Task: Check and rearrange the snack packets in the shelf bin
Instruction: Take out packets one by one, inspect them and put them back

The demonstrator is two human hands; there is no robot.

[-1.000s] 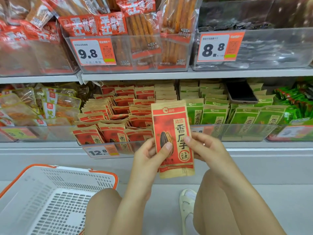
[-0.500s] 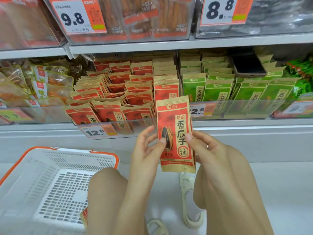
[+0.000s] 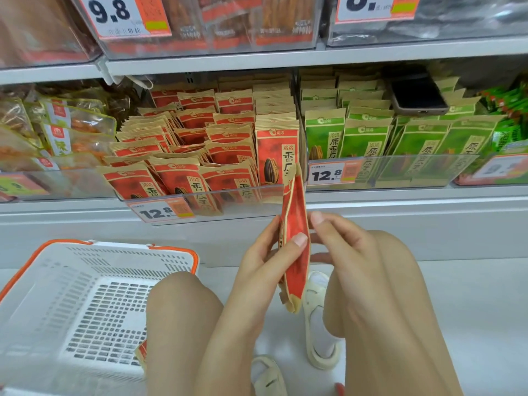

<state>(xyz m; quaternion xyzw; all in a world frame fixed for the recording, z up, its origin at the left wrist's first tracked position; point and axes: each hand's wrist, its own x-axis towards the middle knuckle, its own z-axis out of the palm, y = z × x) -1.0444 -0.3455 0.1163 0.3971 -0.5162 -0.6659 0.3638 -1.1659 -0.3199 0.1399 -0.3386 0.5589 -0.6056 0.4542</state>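
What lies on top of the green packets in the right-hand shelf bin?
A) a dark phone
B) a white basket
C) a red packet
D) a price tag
A: a dark phone rests flat on the tops of the green packets near the back of that bin; the red packet is out in front, gripped by the left hand.

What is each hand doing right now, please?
Left hand: pinching the red packet.
Right hand: open, fingers beside the packet; contact cannot be told.
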